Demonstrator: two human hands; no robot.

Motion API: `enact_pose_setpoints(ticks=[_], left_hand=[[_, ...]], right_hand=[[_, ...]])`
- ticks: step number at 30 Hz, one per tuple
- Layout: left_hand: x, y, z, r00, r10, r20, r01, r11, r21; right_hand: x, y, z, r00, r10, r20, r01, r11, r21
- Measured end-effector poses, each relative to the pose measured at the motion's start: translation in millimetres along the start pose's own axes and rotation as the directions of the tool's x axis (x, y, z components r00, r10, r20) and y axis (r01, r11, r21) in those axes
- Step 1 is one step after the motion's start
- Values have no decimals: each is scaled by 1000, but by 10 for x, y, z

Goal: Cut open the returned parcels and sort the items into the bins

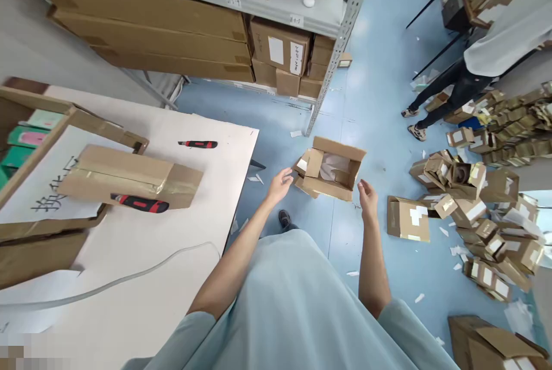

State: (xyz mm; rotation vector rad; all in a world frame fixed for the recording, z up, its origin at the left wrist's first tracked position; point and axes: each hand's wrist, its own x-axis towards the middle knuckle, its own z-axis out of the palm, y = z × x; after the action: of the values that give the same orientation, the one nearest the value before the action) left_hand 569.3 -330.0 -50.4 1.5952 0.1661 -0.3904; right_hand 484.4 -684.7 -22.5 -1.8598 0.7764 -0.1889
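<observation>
An opened cardboard box [354, 154] with white paper inside is in front of me, low over or on the blue floor; its height is hard to judge. My left hand [279, 185] is beside its left flaps, fingers apart, holding nothing. On the other side, my right hand [367, 196] is near the box's right edge, its fingers close together; whether it touches the box cannot be told. On the white table lie a red and black cutter [198, 144] and a closed brown box [125, 171] with a second cutter [144, 203] on it.
A metal shelf [280, 10] with boxes stands ahead. Another opened box [407, 218] lies on the floor at the right, near a pile of cardboard boxes [491, 232]. A person [457, 91] stands at the upper right. A grey cable [146, 271] crosses the table [172, 301].
</observation>
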Motion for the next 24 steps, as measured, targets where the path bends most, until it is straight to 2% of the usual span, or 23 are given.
enact_pose_setpoints(ticks=[3,5,6,8,11,14,16,18,20,22,24], left_hand=[[-120,-169,-186,998,-53,-46,53,999,-8],[-220,-237,-380,991,-75,-107,73,997,-25],[-277,-261,-491,986,-82,-145,77,996,-39],[-419,-295,-729,968,-90,-235,74,994,-77],[-725,-348,-1107,914,-102,-393,47,988,-147],[-1143,-451,-1458,824,-123,-553,1,976,-216],[-1459,-552,-1647,752,-143,-643,-34,967,-254],[-1778,-666,-1788,684,-166,-710,-65,956,-286],[-2080,-773,-1889,632,-192,-751,-88,945,-315],[-2364,-860,-1970,601,-212,-771,-105,935,-338],[-2639,-928,-2056,581,-219,-784,-123,928,-351]], right_hand=[[4,48,309,993,0,122,5,999,-45],[-21,-31,641,967,-21,252,41,997,-73],[-43,-98,842,939,-37,341,69,994,-82],[-121,-274,1306,841,-69,537,136,987,-87],[-373,-575,2098,627,-103,773,244,967,-69],[-812,-850,2876,383,-131,914,343,939,-9],[-1167,-1020,3327,244,-143,959,390,920,38],[-1534,-1197,3707,153,-172,973,438,895,89],[-1890,-1381,4021,89,-244,966,514,841,166],[-2227,-1554,4281,47,-346,937,620,746,244],[-2536,-1684,4492,35,-429,903,721,636,274]])
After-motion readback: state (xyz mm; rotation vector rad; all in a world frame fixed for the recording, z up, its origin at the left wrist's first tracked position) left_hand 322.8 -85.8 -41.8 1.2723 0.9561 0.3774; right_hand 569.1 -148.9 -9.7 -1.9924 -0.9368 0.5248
